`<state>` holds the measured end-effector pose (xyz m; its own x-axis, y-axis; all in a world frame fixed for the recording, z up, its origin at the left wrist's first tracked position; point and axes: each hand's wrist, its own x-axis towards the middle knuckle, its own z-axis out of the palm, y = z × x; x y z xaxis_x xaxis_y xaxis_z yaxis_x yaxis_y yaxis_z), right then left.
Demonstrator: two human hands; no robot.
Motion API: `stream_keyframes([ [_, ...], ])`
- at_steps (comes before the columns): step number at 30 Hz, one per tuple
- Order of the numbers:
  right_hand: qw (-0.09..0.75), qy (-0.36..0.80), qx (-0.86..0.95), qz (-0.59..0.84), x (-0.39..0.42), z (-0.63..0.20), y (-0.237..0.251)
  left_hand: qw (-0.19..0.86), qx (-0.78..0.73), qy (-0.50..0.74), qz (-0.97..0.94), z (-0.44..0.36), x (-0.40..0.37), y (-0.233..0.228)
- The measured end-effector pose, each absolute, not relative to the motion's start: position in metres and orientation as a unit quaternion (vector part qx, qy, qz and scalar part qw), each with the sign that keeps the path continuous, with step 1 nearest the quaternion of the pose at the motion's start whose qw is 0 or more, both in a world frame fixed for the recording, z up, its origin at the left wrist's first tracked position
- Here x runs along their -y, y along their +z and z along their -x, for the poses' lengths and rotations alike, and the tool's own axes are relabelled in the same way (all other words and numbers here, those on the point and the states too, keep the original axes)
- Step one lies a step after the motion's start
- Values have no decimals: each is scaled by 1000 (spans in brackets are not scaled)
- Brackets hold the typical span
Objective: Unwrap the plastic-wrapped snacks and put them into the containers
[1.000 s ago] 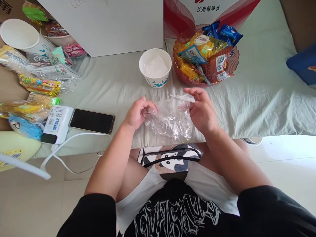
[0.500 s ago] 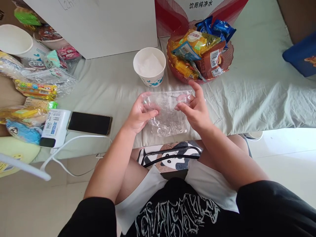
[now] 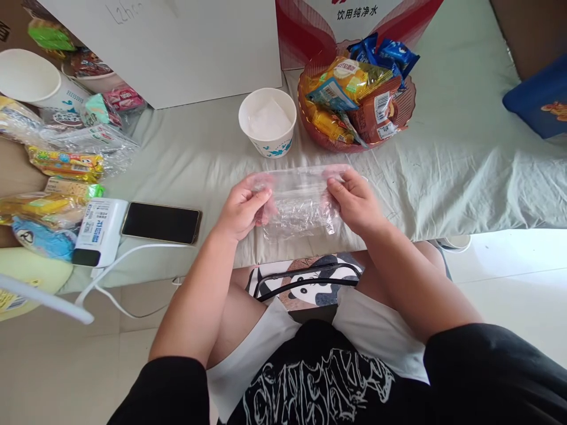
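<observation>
A clear plastic bag [image 3: 299, 203] is stretched sideways between my two hands, just above the cloth-covered surface. My left hand [image 3: 243, 205] pinches its left side, thumb on top and fingers showing through the film underneath. On the opposite side my right hand [image 3: 357, 199] grips the bag the same way. Nothing shows inside the crinkled film. Beyond the bag stands a white paper cup [image 3: 268, 133] with a blue print and something white inside. To its right, a pinkish glass bowl [image 3: 319, 134] holds several wrapped snacks [image 3: 349, 82].
At left lie a black phone [image 3: 162, 222], a white power bank [image 3: 101, 230] with a cable [image 3: 133, 251], and a heap of packaged snacks [image 3: 66, 159]. A white box [image 3: 212, 53] and a red-and-white carton [image 3: 305, 35] stand behind. A blue object [image 3: 535, 100] is at right.
My hands have moved apart, pulling the bag wider and flatter. The right hand's raised forefinger has come down, and its fingers now close on the bag's right side.
</observation>
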<state>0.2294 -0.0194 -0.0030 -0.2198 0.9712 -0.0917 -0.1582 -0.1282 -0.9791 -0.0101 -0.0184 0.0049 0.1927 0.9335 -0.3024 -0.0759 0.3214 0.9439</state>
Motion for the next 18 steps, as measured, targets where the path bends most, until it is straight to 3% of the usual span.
stream_keyframes([
  [5, 468, 624, 472, 412, 20, -233, 2, 636, -454, 460, -422, 14, 14, 12],
  [12, 440, 615, 461, 464, 19, -231, -8, 498, -499, 443, -554, 16, 11, -9],
  [18, 472, 466, 527, 532, 22, -225, -6, 251, -545, 624, -501, 19, 2, -23],
])
